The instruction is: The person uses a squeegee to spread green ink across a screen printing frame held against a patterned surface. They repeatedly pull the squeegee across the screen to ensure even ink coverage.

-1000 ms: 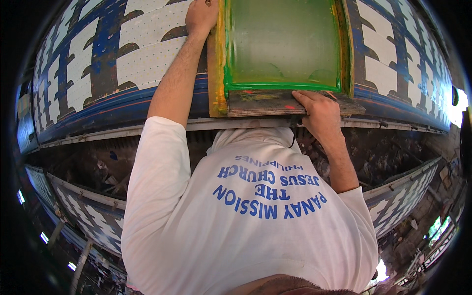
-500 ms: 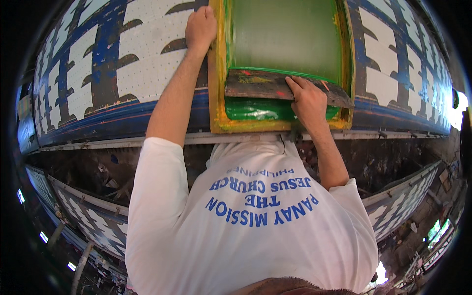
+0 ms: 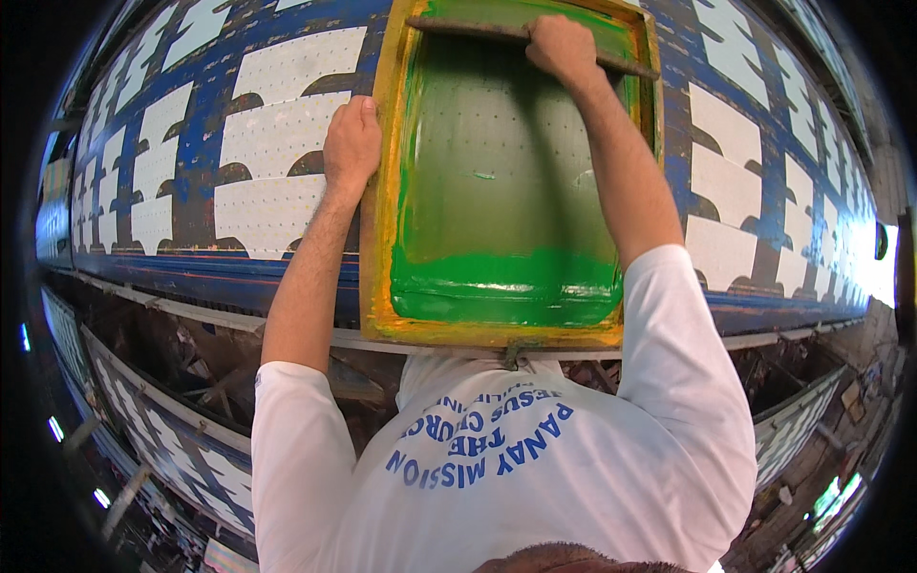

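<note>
A wooden screen printing frame, stained yellow and green, lies on the long blue printing table. Its mesh looks pale green, with thick wet green ink pooled along the near end. My left hand is closed at the frame's left side, fingers curled against the rail and partly hidden. Near the far end, my right hand grips a dark squeegee, which spans the mesh from side to side. Green ink also shows around the squeegee.
White cut pieces with small dots lie in rows on the blue table, left and right of the frame. A pale rail runs along the table's near edge. Behind me stands another table with similar white pieces.
The squeegee and my right hand have moved from the near end of the mesh to the far end. My left hand sits lower along the frame's side. The view has shifted.
</note>
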The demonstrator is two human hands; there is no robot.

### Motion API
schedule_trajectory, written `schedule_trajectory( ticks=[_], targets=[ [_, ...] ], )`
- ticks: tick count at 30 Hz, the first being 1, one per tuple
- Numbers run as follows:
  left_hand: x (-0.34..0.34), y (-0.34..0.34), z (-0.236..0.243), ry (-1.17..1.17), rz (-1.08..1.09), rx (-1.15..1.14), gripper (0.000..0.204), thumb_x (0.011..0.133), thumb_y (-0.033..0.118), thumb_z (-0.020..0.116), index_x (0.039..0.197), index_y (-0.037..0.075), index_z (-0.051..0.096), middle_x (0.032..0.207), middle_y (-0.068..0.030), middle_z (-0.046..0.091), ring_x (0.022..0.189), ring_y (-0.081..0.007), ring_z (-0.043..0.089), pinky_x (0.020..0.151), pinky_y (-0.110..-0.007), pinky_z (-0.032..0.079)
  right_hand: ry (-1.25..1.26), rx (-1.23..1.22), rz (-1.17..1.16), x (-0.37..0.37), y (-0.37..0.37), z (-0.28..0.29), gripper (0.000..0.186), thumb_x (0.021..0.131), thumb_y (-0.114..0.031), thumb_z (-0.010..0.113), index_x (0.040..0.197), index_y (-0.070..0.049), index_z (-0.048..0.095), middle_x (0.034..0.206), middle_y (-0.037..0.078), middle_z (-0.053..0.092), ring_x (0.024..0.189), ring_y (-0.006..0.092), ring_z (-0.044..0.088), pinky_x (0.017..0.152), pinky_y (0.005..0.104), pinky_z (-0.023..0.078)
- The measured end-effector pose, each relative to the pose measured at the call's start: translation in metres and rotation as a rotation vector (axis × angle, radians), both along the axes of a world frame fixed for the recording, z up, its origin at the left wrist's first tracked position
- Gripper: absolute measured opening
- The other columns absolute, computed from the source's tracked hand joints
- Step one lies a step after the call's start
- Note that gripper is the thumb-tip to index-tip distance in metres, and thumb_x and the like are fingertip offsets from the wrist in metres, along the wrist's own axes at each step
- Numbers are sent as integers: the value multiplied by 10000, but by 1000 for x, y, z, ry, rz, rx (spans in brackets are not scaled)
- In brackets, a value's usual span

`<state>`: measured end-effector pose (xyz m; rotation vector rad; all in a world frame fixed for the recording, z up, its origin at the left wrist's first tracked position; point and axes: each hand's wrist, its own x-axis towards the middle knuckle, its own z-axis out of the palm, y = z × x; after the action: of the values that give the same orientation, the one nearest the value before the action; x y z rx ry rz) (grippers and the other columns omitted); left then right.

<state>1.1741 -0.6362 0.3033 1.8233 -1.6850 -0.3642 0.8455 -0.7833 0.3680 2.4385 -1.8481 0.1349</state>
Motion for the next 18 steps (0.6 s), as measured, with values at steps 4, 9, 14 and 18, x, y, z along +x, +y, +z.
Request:
schedule_trajectory(
  ticks=[4, 9, 14, 18],
  targets=[
    [-4, 4, 10, 15, 22, 12, 370, 1132, 336, 446, 1144, 56, 688, 1056, -227, 693, 1038, -449, 658, 890, -549, 527, 4, 13, 5, -7, -62, 7, 241, 831, -183, 707, 1003, -48, 809, 1009, 235, 781, 987, 420, 766, 851, 515, 621],
    [-10, 6, 16, -11, 64, 29, 370, 1130, 337, 445, 1131, 59, 689, 1057, -223, 698, 1041, -443, 663, 900, -545, 527, 4, 121, 80, -21, -102, 30, 290, 791, -148, 670, 1007, -13, 809, 1031, 273, 771, 1028, 433, 753, 877, 527, 604],
    [-9, 5, 18, -41, 57, 44, 395, 1128, 311, 451, 1152, 31, 728, 1091, -232, 741, 1070, -431, 689, 935, -506, 530, 31, 143, 75, -16, -121, 25, 293, 793, -146, 671, 996, 23, 797, 1034, 279, 771, 1012, 434, 758, 882, 524, 608],
    [-7, 3, 17, -16, 41, 33, 398, 1125, 309, 450, 1148, 34, 737, 1096, -231, 746, 1071, -429, 693, 943, -506, 532, 20, 175, 102, -18, -106, 20, 283, 792, -139, 668, 988, 14, 801, 1034, 274, 772, 1006, 428, 759, 873, 521, 609]
  ],
)
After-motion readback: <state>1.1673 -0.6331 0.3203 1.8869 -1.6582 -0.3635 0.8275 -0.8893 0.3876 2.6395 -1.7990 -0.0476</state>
